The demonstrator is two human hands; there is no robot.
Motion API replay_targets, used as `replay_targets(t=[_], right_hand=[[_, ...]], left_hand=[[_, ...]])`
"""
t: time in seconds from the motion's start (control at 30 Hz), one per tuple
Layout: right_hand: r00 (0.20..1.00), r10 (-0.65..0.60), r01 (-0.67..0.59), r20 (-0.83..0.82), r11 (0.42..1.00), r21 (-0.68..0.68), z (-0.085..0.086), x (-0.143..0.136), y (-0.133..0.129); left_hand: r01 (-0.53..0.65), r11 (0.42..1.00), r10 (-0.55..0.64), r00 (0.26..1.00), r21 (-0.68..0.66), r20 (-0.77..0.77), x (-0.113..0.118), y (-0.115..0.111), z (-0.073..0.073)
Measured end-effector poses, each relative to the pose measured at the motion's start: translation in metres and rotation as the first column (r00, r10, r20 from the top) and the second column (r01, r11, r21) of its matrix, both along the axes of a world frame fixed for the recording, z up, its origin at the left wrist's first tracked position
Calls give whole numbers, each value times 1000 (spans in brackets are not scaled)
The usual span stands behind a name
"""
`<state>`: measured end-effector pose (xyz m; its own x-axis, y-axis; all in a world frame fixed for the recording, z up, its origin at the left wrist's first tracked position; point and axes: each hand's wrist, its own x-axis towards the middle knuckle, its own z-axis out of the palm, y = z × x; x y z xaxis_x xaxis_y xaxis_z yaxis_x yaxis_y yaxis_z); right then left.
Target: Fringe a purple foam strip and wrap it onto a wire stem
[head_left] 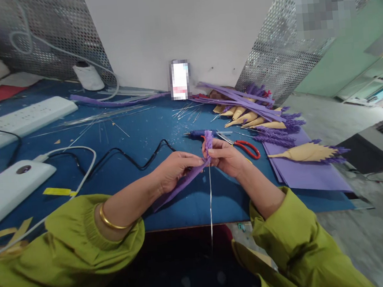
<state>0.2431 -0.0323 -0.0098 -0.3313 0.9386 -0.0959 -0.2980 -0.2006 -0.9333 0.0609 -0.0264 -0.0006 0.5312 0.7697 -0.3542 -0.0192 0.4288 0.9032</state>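
A purple strip (186,182) slants down to the left from the fingers of my left hand (177,169), which pinches it near its upper end. My right hand (224,157) grips a small purple flower spike (209,141) between thumb and fingers, its fluffy tip pointing up. A thin wire stem (211,204) hangs from the spike over the table's front edge. The strip meets the spike where both hands come close together. Just beyond the hands lie a blue glue gun or similar tool (199,134) and red-handled scissors (247,149).
Wrapped purple flowers (298,152) and purple sheets (308,174) lie at the right, below a pile of purple strips (241,96). Loose wires (110,116), a power strip (27,121), a white device (17,188) and cables occupy the left. A phone (180,80) stands at the back.
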Motion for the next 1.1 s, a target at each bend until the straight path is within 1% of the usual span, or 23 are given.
replay_targets(t=[0.1,0.23,0.43,0.63,0.8,0.93,1.1], right_hand=[[998,-13,11,57,999,41,0,0,1],[993,-52,42,110,995,95,1,-3,1],[989,-95,88,113,994,68,1,-11,-2],[981,-124,116,149,991,64,-5,-15,-2],[974,-164,151,156,984,93,-6,-18,-1],[965,-211,192,158,973,130,-5,-23,-3],[948,-263,235,179,959,159,-4,-26,-5]], left_hand=[[13,1000,-14,1000,-6,-24,0,0,1],[-2,1000,3,999,8,-39,0,1,-1],[-38,999,38,999,-12,-12,3,1,-2],[-43,999,42,999,-14,-5,2,0,-3],[-42,997,46,998,68,-47,3,-1,-6],[-99,983,105,994,157,-34,8,-4,-7],[-168,965,181,982,204,-47,13,-7,-7]])
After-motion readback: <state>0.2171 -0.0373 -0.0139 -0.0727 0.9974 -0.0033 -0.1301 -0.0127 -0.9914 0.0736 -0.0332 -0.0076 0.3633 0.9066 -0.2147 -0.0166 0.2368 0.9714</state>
